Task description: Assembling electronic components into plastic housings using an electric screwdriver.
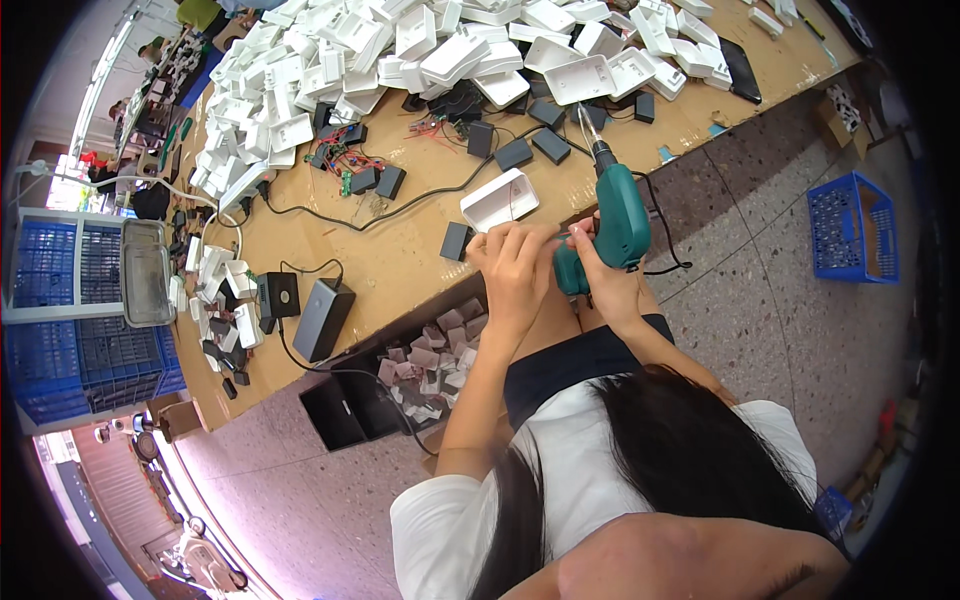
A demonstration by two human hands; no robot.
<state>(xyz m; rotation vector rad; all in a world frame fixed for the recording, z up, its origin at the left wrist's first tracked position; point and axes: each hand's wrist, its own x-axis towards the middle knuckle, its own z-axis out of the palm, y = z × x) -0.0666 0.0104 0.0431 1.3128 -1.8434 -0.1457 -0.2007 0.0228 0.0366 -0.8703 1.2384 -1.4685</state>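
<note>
A green power drill [622,215] stands over the table's front edge, its long metal bit pointing away toward the piled white cases. My right hand [610,278] is closed around its handle. Close beside it, my left hand [515,262] has its fingers bent together near the drill's base; what they pinch, if anything, is hidden. Just beyond my left hand an open white plastic case [500,200] lies on the table. A small black box [456,241] sits to its left.
A large heap of white cases [450,55] covers the far table [420,260]. Black boxes [514,153] and red-wired circuit boards [345,150] lie before it. Cables cross the tabletop near a black adapter [325,318]. A blue crate [853,228] stands on the floor at right.
</note>
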